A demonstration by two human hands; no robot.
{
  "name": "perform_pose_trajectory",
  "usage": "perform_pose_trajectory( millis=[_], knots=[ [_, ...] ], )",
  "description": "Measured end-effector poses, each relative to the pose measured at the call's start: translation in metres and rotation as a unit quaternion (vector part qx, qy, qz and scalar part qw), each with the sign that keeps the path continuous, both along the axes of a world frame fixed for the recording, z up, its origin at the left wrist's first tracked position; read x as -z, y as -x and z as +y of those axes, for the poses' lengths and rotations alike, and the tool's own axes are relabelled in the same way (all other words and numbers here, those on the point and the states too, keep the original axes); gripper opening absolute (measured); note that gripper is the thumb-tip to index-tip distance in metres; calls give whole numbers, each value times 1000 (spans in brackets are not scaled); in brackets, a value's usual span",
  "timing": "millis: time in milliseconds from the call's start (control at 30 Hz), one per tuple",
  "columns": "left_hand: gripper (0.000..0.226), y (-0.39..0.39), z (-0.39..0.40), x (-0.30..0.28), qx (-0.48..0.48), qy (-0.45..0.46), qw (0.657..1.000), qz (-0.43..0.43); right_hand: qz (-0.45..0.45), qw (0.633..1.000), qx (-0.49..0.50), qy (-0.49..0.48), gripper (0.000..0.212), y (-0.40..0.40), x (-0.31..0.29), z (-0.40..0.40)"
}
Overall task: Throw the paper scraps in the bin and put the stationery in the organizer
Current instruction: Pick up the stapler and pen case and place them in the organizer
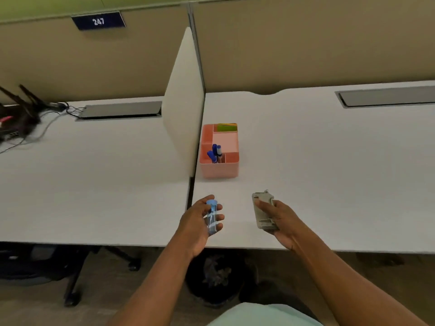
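The person stands at the white desk (317, 149) with both hands over its near edge. The left hand (200, 220) is curled around a small clear bottle with a blue cap (212, 216). The right hand (275, 217) grips a grey stapler (261, 211). The 2 hands are apart, each with its own item.

The pink organizer (219, 150) sits further back on the desk, just beside the white divider (186, 102). It already holds blue markers (215, 152) in a near compartment and green and yellow notes (227, 127) at the back.

Under the desk the black bin (219, 278) seems to contain crumpled paper, and I see no scraps on the desk, so I think the stationery step is in hand. Next, both hands should reach forward and drop each item into a free compartment.
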State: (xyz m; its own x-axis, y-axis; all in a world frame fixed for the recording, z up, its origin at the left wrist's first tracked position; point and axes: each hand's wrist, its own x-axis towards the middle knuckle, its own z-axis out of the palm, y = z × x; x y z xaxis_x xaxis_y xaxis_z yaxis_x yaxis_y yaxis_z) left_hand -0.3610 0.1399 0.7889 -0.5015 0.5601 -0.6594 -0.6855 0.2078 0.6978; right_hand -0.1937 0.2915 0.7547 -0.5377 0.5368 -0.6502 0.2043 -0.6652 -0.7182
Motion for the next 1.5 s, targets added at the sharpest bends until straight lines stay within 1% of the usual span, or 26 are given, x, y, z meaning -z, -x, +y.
perform_pose_trajectory(
  millis=[67, 133, 167, 233, 300, 367, 467, 533, 600, 667, 733, 800, 867, 933, 1000, 1167, 1300, 1400, 1500],
  knots=[
    [21, 16, 23, -5, -12, 4, 1000, 11, -14, 998, -39, -39, 70, 23, -3, 30],
    [23, 31, 45, -8, -19, 1, 999, 26, -50, 989, -71, -116, 64, 48, -9, 60],
    [23, 38, 55, -9, -24, 3, 999, 33, -73, 979, -87, -167, 65, 62, -13, 75],
    [23, 50, 74, -12, -36, 9, 998, 43, -113, 951, -118, -264, 73, 90, -20, 103],
    [24, 59, 89, -15, -47, 13, 998, 47, -135, 928, -128, -322, 76, 120, -24, 126],
    [21, 67, 101, -18, -59, 17, 997, 55, -149, 918, -121, -348, 73, 152, -26, 144],
    [15, 78, 113, -22, -79, 30, 994, 68, -165, 924, -100, -331, 67, 195, -22, 159],
    [13, 83, 117, -23, -90, 26, 992, 86, -185, 920, -93, -333, 66, 215, -16, 163],
    [19, 88, 120, -23, -89, 38, 986, 133, -213, 906, -101, -352, 69, 228, -9, 164],
    [27, 93, 124, -22, -83, 83, 970, 215, -234, 888, -120, -377, 73, 234, -2, 165],
    [30, 101, 130, -23, -87, 122, 940, 307, -248, 863, -146, -416, 75, 237, 3, 165],
    [29, 110, 138, -24, -77, 145, 909, 383, -254, 834, -178, -456, 75, 238, 8, 167],
    [29, 118, 145, -22, -62, 154, 891, 422, -270, 800, -208, -493, 72, 239, 10, 169],
    [28, 124, 153, -18, -53, 158, 882, 441, -294, 770, -231, -517, 71, 243, 10, 171],
    [28, 130, 159, -12, -49, 162, 876, 451, -313, 753, -243, -525, 71, 247, 9, 173],
    [33, 142, 168, 2, -21, 183, 847, 498, -331, 750, -250, -515, 70, 251, 11, 179],
    [40, 152, 167, 13, 30, 209, 840, 499, -336, 753, -249, -507, 76, 249, 13, 182],
    [42, 158, 165, 21, 58, 218, 846, 483, -315, 777, -224, -496, 66, 240, 18, 185],
    [41, 167, 166, 27, 83, 229, 845, 476, -293, 790, -192, -503, 57, 227, 23, 188]
  ],
)
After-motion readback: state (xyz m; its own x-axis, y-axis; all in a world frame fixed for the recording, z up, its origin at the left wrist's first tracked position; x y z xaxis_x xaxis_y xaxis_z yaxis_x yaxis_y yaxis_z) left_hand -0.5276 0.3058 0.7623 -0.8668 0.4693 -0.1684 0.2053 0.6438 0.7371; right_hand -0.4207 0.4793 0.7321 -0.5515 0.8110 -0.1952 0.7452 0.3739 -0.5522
